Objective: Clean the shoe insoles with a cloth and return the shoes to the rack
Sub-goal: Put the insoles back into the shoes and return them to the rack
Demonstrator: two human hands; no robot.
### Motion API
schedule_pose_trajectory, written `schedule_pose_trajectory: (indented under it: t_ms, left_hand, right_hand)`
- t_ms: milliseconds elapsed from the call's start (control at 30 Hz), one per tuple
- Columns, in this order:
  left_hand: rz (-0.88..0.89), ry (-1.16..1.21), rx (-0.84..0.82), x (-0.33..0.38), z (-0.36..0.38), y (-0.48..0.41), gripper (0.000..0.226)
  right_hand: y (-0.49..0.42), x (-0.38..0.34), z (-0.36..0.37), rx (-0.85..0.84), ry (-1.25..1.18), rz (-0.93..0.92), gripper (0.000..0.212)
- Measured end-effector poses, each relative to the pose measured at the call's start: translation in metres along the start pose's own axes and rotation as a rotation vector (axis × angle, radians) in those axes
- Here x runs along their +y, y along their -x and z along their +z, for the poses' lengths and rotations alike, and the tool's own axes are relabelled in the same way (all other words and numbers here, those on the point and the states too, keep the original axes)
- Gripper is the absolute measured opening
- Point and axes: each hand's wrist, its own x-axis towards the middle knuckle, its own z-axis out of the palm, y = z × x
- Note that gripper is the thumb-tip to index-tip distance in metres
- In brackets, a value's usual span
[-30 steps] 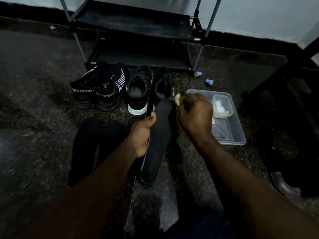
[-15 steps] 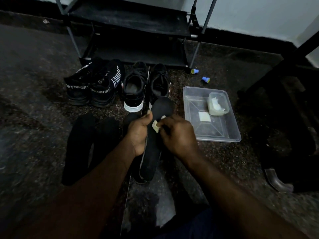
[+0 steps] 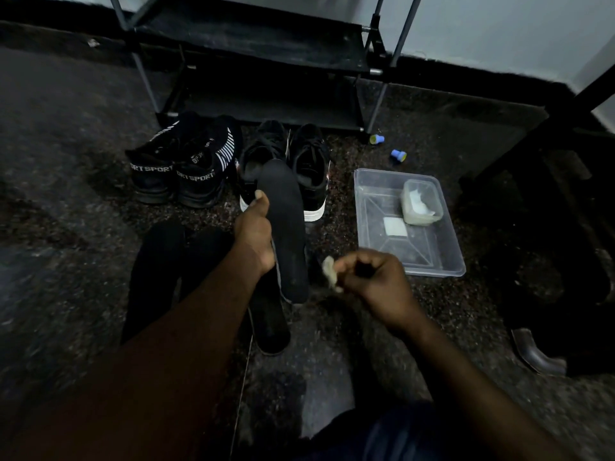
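Dim light, some motion blur.

Rack (image 3: 259, 44): stands against the wall, with two dark shelves in view. All shoes are on the floor (image 3: 66, 194) in front of it.

Sport pair (image 3: 179, 171): before the rack's left end, heels turned away from it, the two shoes touching side by side.

Laced pair (image 3: 311, 174): black with white soles, before the rack's middle and just beside the sport pair.

Left hand (image 3: 254, 234): fingers curled round the left edge of an insole (image 3: 286, 227), thumb lying along its upper face. The insole is held up off the floor and tilted. Its toe end points at the rack and overlaps the laced pair in view. Its heel end is farther from the rack.

Right hand (image 3: 372, 281): out from the rack, past the laced pair and just right of the insole's heel end. The fingers are curled in and a small pale cloth (image 3: 329, 272) is pinched at the fingertips. The hand is blurred, so I cannot tell whether the cloth touches the insole's edge.

Second insole (image 3: 271, 324): flat on the floor under the held one, farther from the rack.

Two more insoles (image 3: 156, 271): side by side on the floor, farther from the rack than the sport pair.

Tub (image 3: 432, 257): clear plastic, on the floor out from the rack's right end. A small pale container (image 3: 421, 202) sits in its right part, toward the rack, and a white square pad (image 3: 395, 226) lies flat on its bottom.

Blue caps (image 3: 398, 156): two of them, apart from each other, on the floor between the tub and the rack's right leg.
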Motion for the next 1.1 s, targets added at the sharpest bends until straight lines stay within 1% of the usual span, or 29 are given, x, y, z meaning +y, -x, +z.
schedule_pose_trajectory:
  t_ms: [33,100,200,267,333,400,467,500,600,700,767,800,833,867,900,933,967,1000,1033,1100]
  left_hand:
    - [0.004,-0.015,-0.016,0.0,0.0,0.0,0.069]
    - [0.006,-0.039,-0.052,-0.004,-0.005,-0.004,0.071]
    - [0.023,-0.08,-0.053,-0.012,-0.004,-0.007,0.06]
    - [0.03,-0.133,-0.071,-0.018,0.002,-0.008,0.055]
    - [0.051,-0.197,-0.076,-0.024,0.011,-0.008,0.048]
    - [0.036,-0.23,-0.092,-0.028,0.017,-0.011,0.045]
    - [-0.012,-0.215,-0.118,-0.03,0.021,-0.011,0.042]
    - [-0.036,-0.197,-0.131,-0.031,0.021,-0.013,0.043]
    - [-0.06,-0.18,-0.148,-0.032,0.022,-0.014,0.043]
    - [-0.086,-0.168,-0.134,-0.033,0.022,-0.014,0.044]
    - [-0.106,-0.168,-0.135,-0.034,0.023,-0.013,0.043]
    - [-0.103,-0.166,-0.133,-0.034,0.024,-0.013,0.041]
    - [-0.099,-0.164,-0.127,-0.034,0.024,-0.012,0.04]
    - [-0.09,-0.164,-0.12,-0.034,0.025,-0.012,0.04]
    - [-0.087,-0.156,-0.112,-0.035,0.025,-0.012,0.042]
    - [-0.086,-0.153,-0.098,-0.034,0.026,-0.01,0.046]
    - [-0.1,-0.148,-0.089,-0.033,0.026,-0.007,0.052]
    - [-0.117,-0.155,-0.086,-0.031,0.026,-0.005,0.058]
    - [-0.13,-0.155,-0.079,-0.028,0.025,-0.001,0.061]
    - [-0.107,-0.145,-0.048,-0.02,0.025,0.011,0.053]
  right_hand:
    - [-0.007,-0.002,-0.007,0.071,-0.032,0.006,0.024]
    - [-0.022,-0.007,-0.02,0.205,-0.027,0.016,0.019]
    - [-0.047,-0.01,-0.037,0.396,0.007,0.057,0.01]
    - [-0.067,-0.009,-0.051,0.482,0.037,0.101,0.008]
    - [-0.087,-0.006,-0.068,0.522,0.105,0.117,0.005]
    - [-0.106,-0.006,-0.087,0.571,0.231,0.094,0.007]
    - [-0.121,-0.006,-0.108,0.618,0.445,0.091,0.006]
    - [-0.126,-0.006,-0.117,0.63,0.556,0.107,0.009]
    - [-0.141,-0.002,-0.142,0.618,0.787,0.144,0.02]
    - [-0.144,0.001,-0.147,0.556,0.899,0.209,0.027]
    - [-0.139,-0.001,-0.137,0.56,0.929,0.175,0.03]
    - [-0.134,-0.003,-0.128,0.55,0.918,0.119,0.026]
    - [-0.129,-0.004,-0.115,0.506,0.857,0.058,0.021]
    - [-0.123,-0.006,-0.098,0.425,0.73,0.027,0.016]
    - [-0.116,-0.006,-0.079,0.316,0.55,0.048,0.013]
    - [-0.106,-0.008,-0.059,0.204,0.354,0.107,0.015]
    - [-0.097,-0.007,-0.041,0.122,0.189,0.162,0.02]
    - [-0.086,-0.007,-0.024,0.062,0.083,0.207,0.026]
    - [-0.078,-0.004,-0.01,0.022,0.04,0.234,0.031]
    - [-0.064,0.001,0.009,-0.004,0.015,0.256,0.032]
